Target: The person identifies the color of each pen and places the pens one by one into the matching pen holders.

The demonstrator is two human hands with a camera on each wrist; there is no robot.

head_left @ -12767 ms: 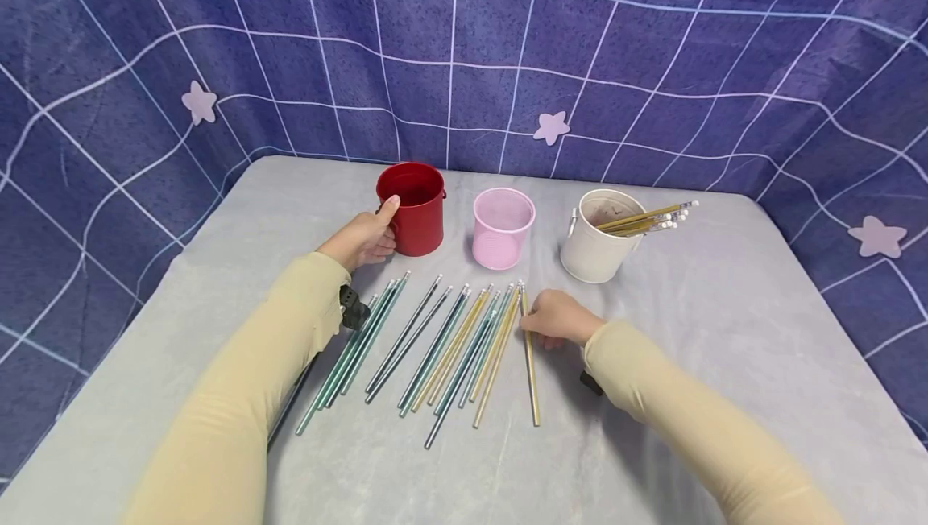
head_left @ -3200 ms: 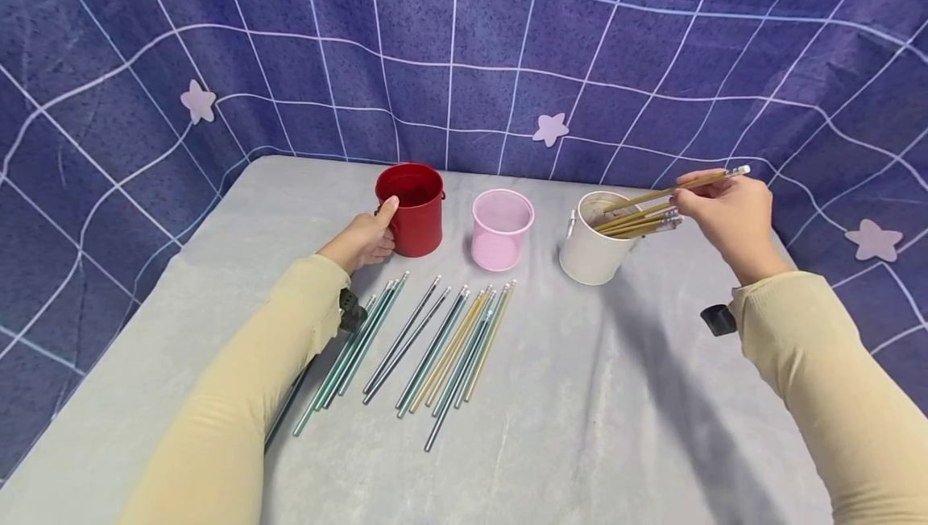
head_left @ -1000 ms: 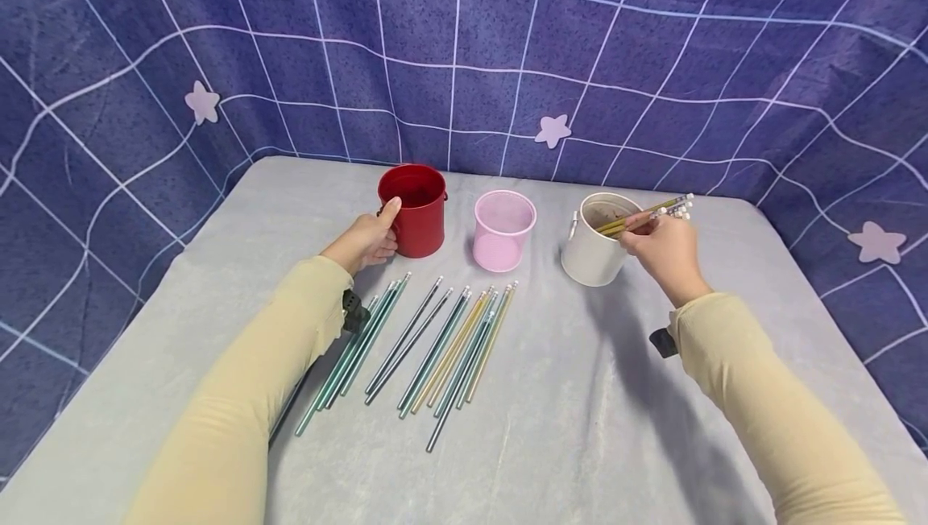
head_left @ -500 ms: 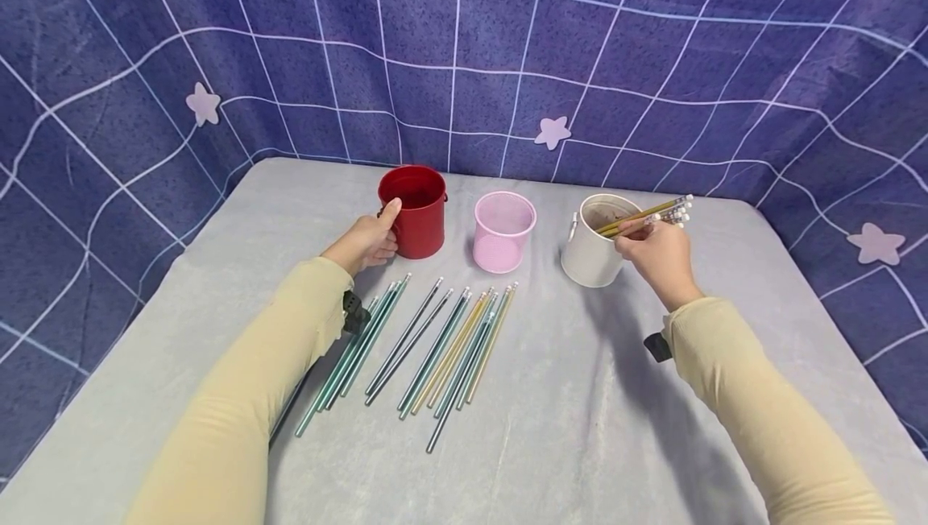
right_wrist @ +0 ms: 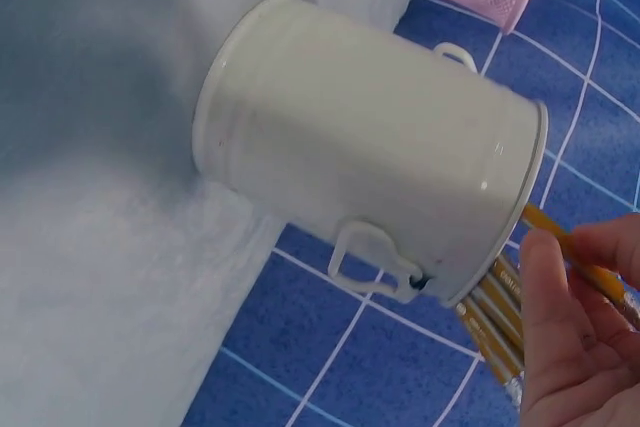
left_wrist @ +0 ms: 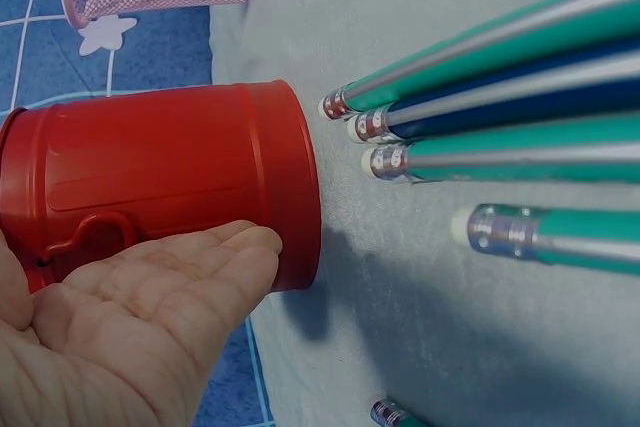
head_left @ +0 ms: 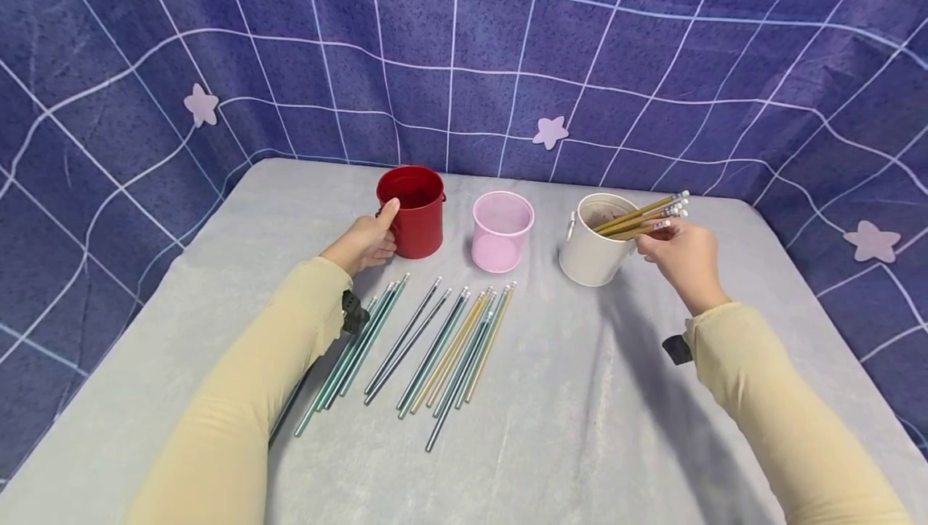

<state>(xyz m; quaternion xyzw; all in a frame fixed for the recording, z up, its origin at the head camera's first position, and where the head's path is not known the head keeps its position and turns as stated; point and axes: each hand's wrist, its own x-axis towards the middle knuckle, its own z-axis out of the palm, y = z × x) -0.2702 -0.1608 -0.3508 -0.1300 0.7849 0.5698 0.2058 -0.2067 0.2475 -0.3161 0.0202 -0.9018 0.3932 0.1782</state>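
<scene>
My left hand point(head_left: 366, 241) rests against the side of the red bucket point(head_left: 420, 227), thumb near its rim. In the left wrist view its fingers lie straight along the metal wall. At the right, my right hand point(head_left: 681, 255) is beside the rim of the white bucket point(head_left: 590, 259). The right wrist view shows its thumb and finger pinching a gold pencil point(right_wrist: 545, 219) whose lower end goes into the bucket. Several other gold pencils point(head_left: 627, 221) lean out of that bucket, eraser ends up and to the right.
A pink mesh cup point(head_left: 500, 247) stands between the buckets. In front lie several pencils in a row: green ones point(head_left: 374, 336), dark blue ones point(head_left: 402, 333) and gold ones point(head_left: 490, 342). A blue gridded curtain point(head_left: 449, 42) hangs behind the grey-covered table point(head_left: 551, 428).
Gold pencils have gone from the row's right end. My right hand has come from the table to the white bucket, and just now shifts slightly right. My left hand keeps its place.
</scene>
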